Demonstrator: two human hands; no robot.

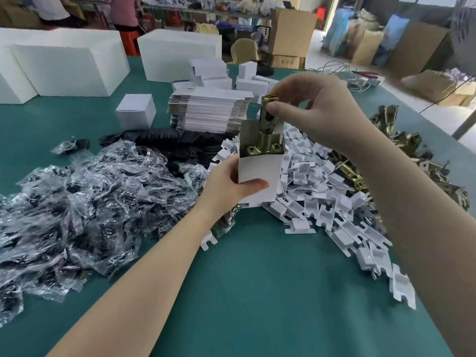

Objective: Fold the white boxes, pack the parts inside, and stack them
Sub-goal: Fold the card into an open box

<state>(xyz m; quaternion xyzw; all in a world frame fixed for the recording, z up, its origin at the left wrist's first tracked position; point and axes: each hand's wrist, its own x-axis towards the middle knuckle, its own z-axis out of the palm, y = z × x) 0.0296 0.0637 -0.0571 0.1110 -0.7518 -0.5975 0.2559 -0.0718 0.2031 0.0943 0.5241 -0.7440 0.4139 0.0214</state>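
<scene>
Nearest the camera: bare teal table, both forearms reaching forward over it.

Left hand grips the box from its left side, thumb across the front panel, fingers hidden behind. Box is held upright above the table, mouth open upward, rear flap standing.

Right hand is above and to the right of the box. Its thumb and fingers pinch the top end of the latch, a brass-coloured part. Latch long axis is near vertical, in line with the box's depth. Its lower end with the plate is already inside the mouth; the upper part stands clear above the rim. Judgement: packing step is midway; the coming move is straight down along that axis, right hand doing the travel, left hand only steadying. The plate looks close to the box walls, so it could catch on them.

Around: bags of dark parts heaped on the left, white clips heaped on the right just under the box, more brass parts beyond them. Nothing lies between latch and box.

Further back: black cards, a stack of flat blanks, one folded box, big white blocks.
</scene>
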